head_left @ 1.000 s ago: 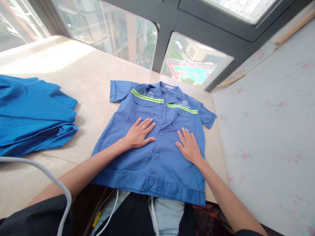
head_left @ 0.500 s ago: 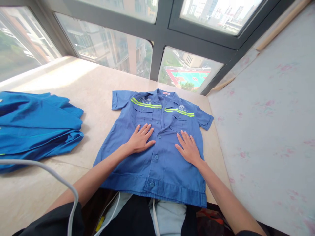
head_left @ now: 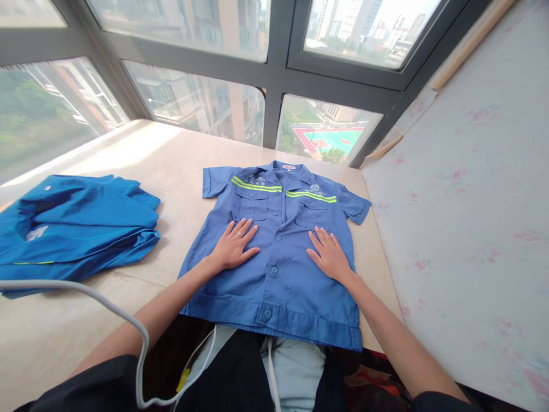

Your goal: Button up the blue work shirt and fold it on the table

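A blue short-sleeved work shirt (head_left: 274,286) lies spread face up, its collar toward the window and its hem at the near edge of the sill. It has buttons down the front, two chest pockets and yellow-green reflective stripes. My left hand (head_left: 235,245) rests flat on the shirt below the pocket on the left, fingers spread, a ring on one finger. On the other side of the button row, my right hand (head_left: 329,254) also lies flat with its fingers apart, below the other pocket. Neither hand grips the cloth.
Brighter blue folded clothing (head_left: 86,223) lies in a pile on the left of the pale sill (head_left: 180,154). A white cable (head_left: 107,308) crosses the lower left, in front of my left forearm. Grey-framed windows (head_left: 277,74) stand behind; a flower-patterned wall (head_left: 463,229) bounds the right.
My left hand has slid a little to the left across the shirt. The right hand stays nearly in place. The view has tilted up and shifted left, showing more of the folded clothing.
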{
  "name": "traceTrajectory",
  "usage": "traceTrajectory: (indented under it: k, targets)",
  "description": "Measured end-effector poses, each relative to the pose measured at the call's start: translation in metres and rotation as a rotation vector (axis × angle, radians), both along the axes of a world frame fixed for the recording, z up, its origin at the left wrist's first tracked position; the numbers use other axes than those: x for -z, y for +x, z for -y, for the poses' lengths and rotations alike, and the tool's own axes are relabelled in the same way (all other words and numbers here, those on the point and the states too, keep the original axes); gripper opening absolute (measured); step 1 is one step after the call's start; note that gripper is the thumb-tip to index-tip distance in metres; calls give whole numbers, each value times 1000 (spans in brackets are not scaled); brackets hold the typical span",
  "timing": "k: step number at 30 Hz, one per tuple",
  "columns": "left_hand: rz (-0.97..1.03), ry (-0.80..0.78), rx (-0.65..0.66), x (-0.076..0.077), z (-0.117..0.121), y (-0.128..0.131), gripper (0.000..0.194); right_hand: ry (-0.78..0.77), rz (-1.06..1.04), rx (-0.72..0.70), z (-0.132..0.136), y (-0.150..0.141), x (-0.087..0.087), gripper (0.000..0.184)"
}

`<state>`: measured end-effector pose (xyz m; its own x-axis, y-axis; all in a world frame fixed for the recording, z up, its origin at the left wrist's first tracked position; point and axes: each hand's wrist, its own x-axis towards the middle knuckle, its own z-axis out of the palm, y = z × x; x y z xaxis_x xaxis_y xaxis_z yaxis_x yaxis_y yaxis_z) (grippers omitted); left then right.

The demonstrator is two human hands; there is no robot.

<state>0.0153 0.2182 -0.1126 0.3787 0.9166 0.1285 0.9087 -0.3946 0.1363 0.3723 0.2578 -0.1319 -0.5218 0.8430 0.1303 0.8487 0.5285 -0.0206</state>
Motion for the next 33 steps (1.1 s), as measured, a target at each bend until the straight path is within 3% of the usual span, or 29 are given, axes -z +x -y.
traceTrajectory:
  k: [3, 5, 9, 11, 14, 17, 19, 24, 29, 33]
  targets:
    - [62, -20, -46, -1, 8, 3, 67, -4, -25, -20, 0, 3, 0, 59]
    - [203, -37, -38, -5, 23, 5, 54, -13, -48, -28, -1, 5, -1, 58]
    - [445, 16, 132, -19, 67, 11, 34, -20, -81, -26, -1, 6, -3, 58]
    - [371, 7, 264, -25, 88, 13, 36, -18, -90, -26, -1, 6, -3, 58]
    - [180, -70, 387, -30, 108, 16, 55, -20, -105, -27, -1, 6, -2, 57]
    - [73, -109, 400, -29, 118, 17, 62, -26, -129, -18, -2, 6, -4, 55]
    - [64, -92, 390, -27, 121, 17, 54, -43, -132, 9, -5, 2, -10, 52]
    - [113, -38, 368, -28, 129, 21, 19, -83, -93, 133, -17, -41, -38, 38]
    - [131, -38, 306, -36, 129, 27, 27, 55, -289, 88, -44, -104, -60, 39]
    - [166, -52, 292, -39, 130, 30, 24, -14, -207, 50, -83, -126, -59, 43]
